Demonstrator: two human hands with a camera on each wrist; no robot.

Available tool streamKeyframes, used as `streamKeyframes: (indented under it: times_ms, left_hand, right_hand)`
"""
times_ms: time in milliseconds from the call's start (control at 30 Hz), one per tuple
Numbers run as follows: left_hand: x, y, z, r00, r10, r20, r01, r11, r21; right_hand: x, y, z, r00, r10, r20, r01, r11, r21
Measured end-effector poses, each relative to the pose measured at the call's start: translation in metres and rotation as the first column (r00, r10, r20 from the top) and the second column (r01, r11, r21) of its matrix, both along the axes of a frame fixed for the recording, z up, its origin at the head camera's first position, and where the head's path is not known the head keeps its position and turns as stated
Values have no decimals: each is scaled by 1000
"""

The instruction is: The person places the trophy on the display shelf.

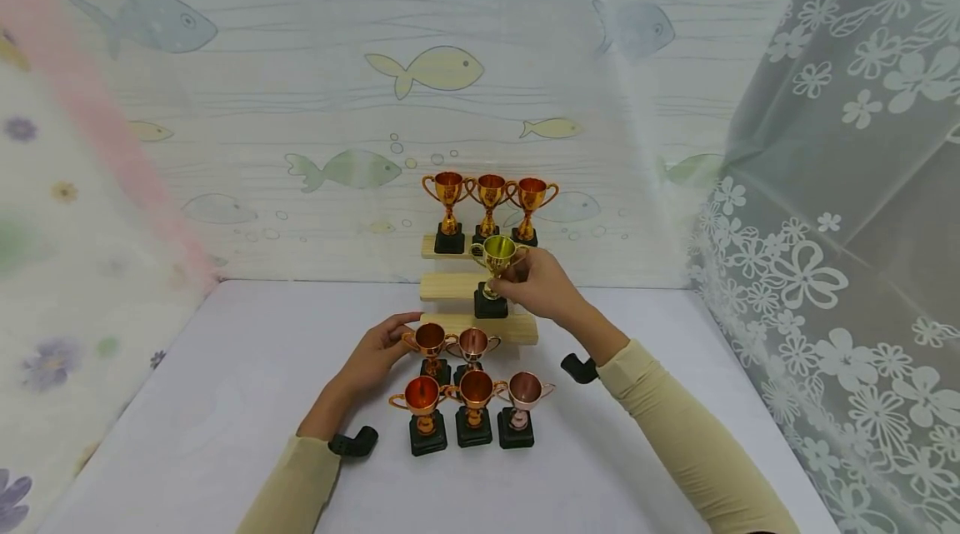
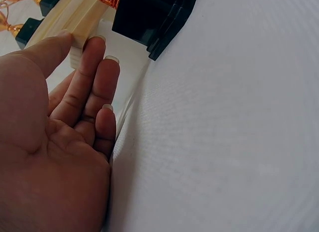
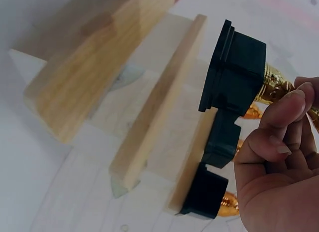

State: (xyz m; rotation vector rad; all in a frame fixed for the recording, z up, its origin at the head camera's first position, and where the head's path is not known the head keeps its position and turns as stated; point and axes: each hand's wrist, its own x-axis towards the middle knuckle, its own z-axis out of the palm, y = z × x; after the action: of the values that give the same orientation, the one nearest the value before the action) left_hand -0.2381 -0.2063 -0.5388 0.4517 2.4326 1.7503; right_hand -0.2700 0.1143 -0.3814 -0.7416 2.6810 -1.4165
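My right hand (image 1: 536, 284) pinches a yellow-gold trophy cup (image 1: 498, 252) by its stem. Its black base (image 3: 237, 67) hangs clear of the shelf boards in the right wrist view, overlapping the middle one in the head view. The stepped wooden rack (image 1: 450, 286) has three boards. At the left end of its lowest board (image 1: 480, 328), my left hand (image 1: 378, 351) grips with thumb and fingers, the thumb (image 2: 55, 50) against the wood in the left wrist view. Three orange-gold trophies (image 1: 491, 192) stand side by side along the top board.
Several copper and rose trophies stand in two rows on the white table (image 1: 600, 467), before the rack. A reddish cup (image 1: 431, 340) is close beside my left hand; a pink one (image 1: 524, 392) stands front right. A fish-print curtain (image 1: 300, 101) hangs behind.
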Motion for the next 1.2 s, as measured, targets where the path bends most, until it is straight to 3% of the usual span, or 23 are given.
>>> streamKeyframes:
  times_ms: [233, 500, 1200]
  left_hand:
    - [-1, 0, -1, 1000, 0, -3, 0, 1000, -8]
    - [0, 0, 0, 1000, 6, 5, -6, 1000, -7]
    - [-1, 0, 1, 1000, -10, 3, 10, 1000, 12]
  right_hand:
    - [-14, -24, 9, 999, -11, 30, 11, 1000, 17]
    - [-33, -51, 0, 1000, -4, 4, 4, 1000, 16]
    - [-47, -74, -7, 998, -56, 2, 56, 997, 61]
